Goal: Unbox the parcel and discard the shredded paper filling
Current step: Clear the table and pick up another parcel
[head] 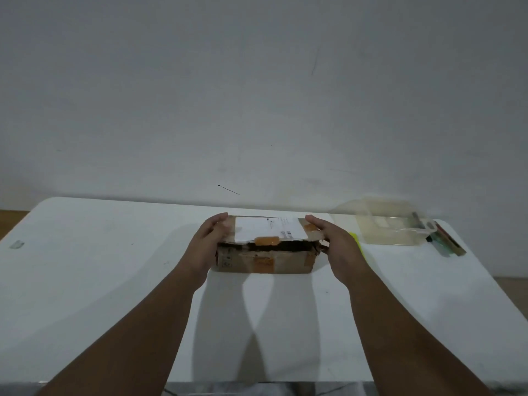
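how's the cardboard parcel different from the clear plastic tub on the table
The cardboard parcel is brown, opaque and taped, with a white label on top; the clear plastic tub is see-through and unlabelled. The parcel sits mid-table between both hands; the tub stands untouched at the far right. Both rest on the white table.

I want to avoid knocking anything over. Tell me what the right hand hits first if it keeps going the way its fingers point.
The right hand points away, toward the wall. Nothing stands in that line on the table; the clear tub sits off to its right. Depth is uncertain.
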